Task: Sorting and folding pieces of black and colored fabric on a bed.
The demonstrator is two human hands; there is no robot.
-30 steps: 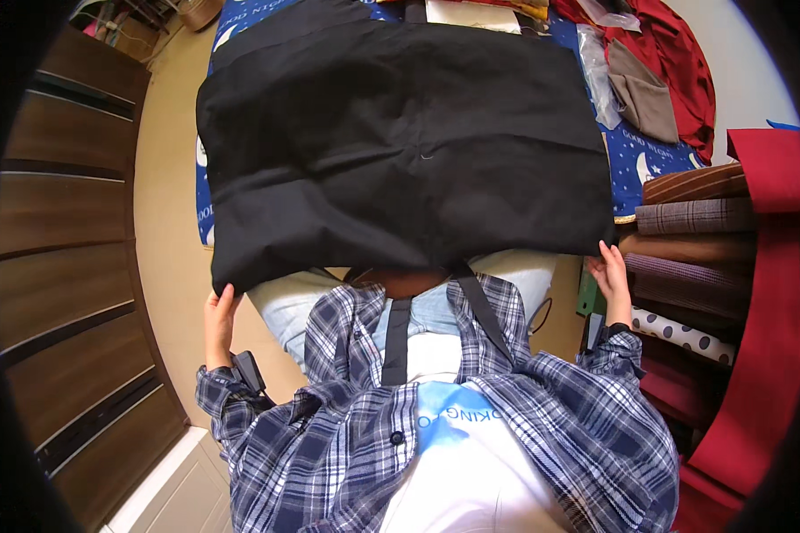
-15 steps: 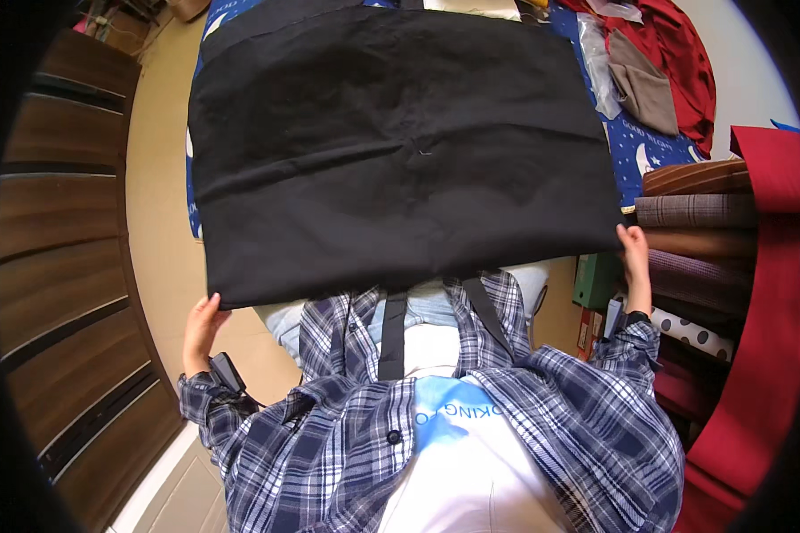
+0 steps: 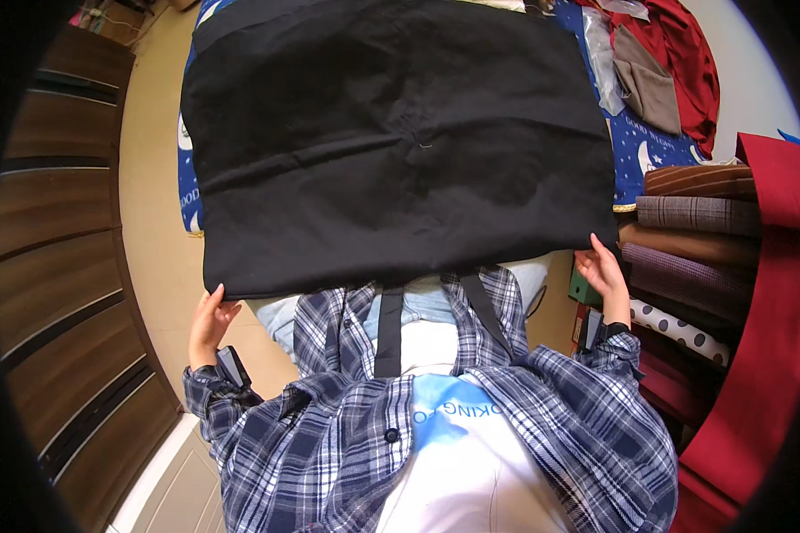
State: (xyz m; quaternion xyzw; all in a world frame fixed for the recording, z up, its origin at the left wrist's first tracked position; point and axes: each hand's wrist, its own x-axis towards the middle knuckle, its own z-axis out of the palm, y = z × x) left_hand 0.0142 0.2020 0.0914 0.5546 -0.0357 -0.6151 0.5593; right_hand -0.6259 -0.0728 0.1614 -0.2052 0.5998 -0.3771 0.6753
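Note:
A wide black cloth (image 3: 400,195) lies spread over the table, its near edge hanging toward my lap. Creases run across it, and a short pale thread shows near its middle. My left hand (image 3: 209,324) pinches the near left corner, thumb on top and the other fingers below. Along the near edge, just in from the right corner, my right hand (image 3: 604,274) grips the cloth, its thumb on top and fingers partly curled under.
Under the black cloth is a blue moon-and-star tablecloth (image 3: 636,147). Red fabric (image 3: 689,71), a brown-grey cloth (image 3: 646,84) and clear plastic (image 3: 603,75) lie at far right. Stacked fabric rolls (image 3: 698,213) stand to the right, a dark wooden cabinet (image 3: 62,209) to the left.
My right hand has shifted left along the near edge, away from the corner. The near edge sits slightly higher in view. My left hand still holds its corner.

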